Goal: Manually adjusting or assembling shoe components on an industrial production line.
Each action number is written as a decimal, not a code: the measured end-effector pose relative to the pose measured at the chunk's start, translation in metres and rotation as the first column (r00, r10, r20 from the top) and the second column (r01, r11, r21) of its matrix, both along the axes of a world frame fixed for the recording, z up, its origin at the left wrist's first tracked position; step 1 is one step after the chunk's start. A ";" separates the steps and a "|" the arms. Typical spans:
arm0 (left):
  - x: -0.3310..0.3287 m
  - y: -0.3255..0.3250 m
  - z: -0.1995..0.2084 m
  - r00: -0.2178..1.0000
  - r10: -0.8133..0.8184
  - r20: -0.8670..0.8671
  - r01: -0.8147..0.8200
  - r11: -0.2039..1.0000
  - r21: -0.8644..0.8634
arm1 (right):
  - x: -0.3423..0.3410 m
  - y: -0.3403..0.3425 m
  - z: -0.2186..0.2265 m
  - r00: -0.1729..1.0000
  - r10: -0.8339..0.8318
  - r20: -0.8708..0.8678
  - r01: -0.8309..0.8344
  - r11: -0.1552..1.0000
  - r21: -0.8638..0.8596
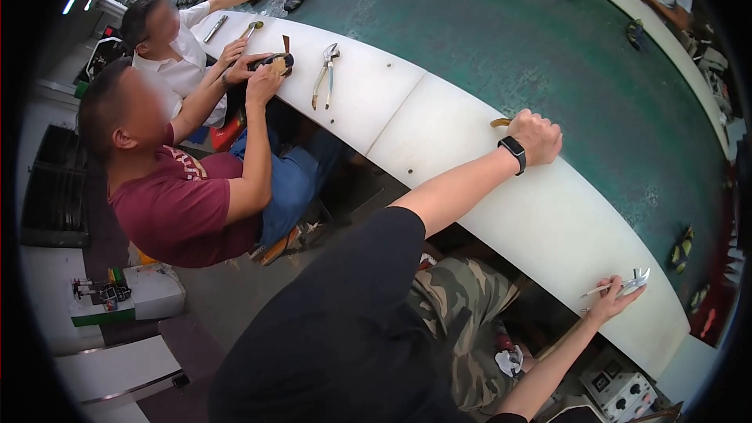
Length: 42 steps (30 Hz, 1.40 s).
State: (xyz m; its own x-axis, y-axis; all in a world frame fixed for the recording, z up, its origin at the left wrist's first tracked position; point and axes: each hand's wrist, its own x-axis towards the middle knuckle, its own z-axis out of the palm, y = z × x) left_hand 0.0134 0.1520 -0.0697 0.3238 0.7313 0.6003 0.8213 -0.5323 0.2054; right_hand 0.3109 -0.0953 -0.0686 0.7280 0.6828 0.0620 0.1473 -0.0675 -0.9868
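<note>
My left hand (539, 138), with a black watch on its wrist, is a closed fist at the far edge of the white worktop (525, 207). A curved brown piece (500, 122) shows beside its knuckles; what the fist itself holds is hidden. Farther right, my right hand (608, 302) grips a pair of metal lasting pincers (639, 276), their silver head pointing away from me over the worktop. A second pair of lasting pincers (325, 77) lies by itself on the worktop to the left.
A dark green belt surface (501, 47) runs beyond the worktop. At my left a person in a maroon shirt (184, 196) handles a dark shoe (274, 61); another in white (176, 70) reaches over the belt. Shoe parts (682, 249) lie on the belt; a control box (623, 393) sits below right.
</note>
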 end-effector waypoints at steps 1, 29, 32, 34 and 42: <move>0.000 0.000 0.000 1.000 0.005 -0.015 -0.006 1.000 -0.010 | 0.001 0.000 0.000 1.000 0.002 0.006 -0.002 1.000 0.007; 0.001 -0.002 0.000 0.999 0.009 -0.039 -0.010 1.000 -0.016 | -0.001 0.000 0.004 1.000 0.011 -0.014 -0.011 1.000 -0.002; 0.001 -0.002 0.000 0.999 0.011 -0.044 -0.011 1.000 -0.014 | 0.000 0.000 0.005 1.000 0.005 -0.009 -0.005 1.000 -0.015; 0.001 -0.002 -0.001 0.999 0.009 -0.046 -0.010 1.000 -0.012 | 0.001 -0.001 0.004 1.000 0.016 -0.001 -0.016 1.000 -0.011; 0.000 -0.003 -0.001 0.999 0.017 -0.044 -0.017 1.000 0.000 | 0.002 -0.002 0.003 1.000 0.016 -0.002 -0.016 1.000 -0.002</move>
State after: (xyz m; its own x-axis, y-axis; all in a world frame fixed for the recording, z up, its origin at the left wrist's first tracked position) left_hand 0.0138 0.1487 -0.0709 0.3373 0.7369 0.5858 0.8383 -0.5183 0.1694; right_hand 0.3125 -0.0969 -0.0653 0.7172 0.6944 0.0587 0.1461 -0.0674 -0.9870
